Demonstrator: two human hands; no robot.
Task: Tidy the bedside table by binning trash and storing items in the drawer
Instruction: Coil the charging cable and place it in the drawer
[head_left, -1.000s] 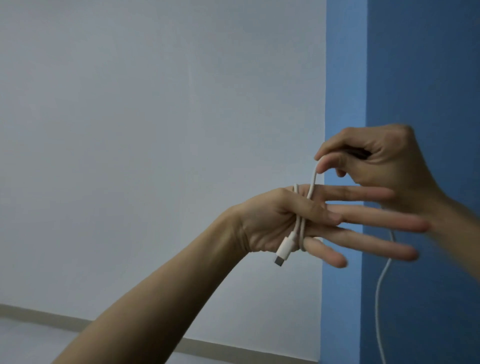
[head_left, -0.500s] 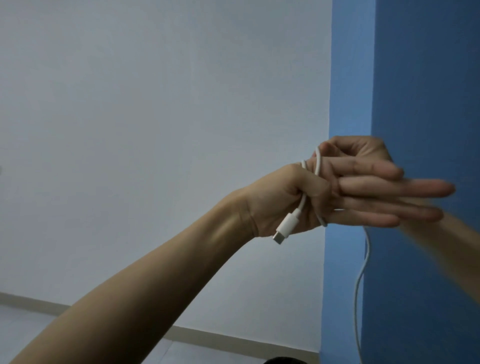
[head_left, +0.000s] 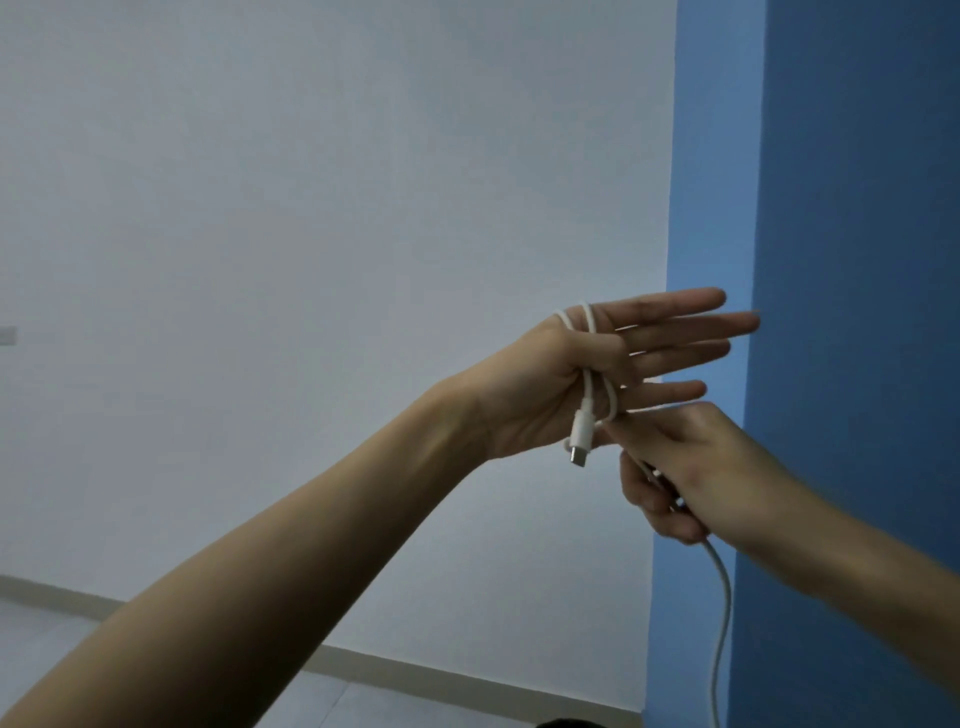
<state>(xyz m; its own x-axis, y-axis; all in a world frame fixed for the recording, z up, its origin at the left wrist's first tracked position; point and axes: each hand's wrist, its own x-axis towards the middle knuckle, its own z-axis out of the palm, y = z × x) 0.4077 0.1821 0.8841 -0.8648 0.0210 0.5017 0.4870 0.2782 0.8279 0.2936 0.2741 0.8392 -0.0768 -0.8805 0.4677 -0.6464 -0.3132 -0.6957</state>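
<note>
Right hand (head_left: 691, 467): our fingers are curled round the thin white charging cable (head_left: 587, 395), just under the left hand; the slack hangs below our fist.
Left hand (head_left: 545, 395): fingers straight and spread, thumb folded across the palm, pinning the cable loops wound round it.
Plug (head_left: 579, 439): dangles beside our palm.
Behind: pale grey wall (head_left: 311, 260); blue wall (head_left: 857, 208) on the right.

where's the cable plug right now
Head view, right of centre: the cable's plug hangs below the left hand, just beside the right hand.
</note>
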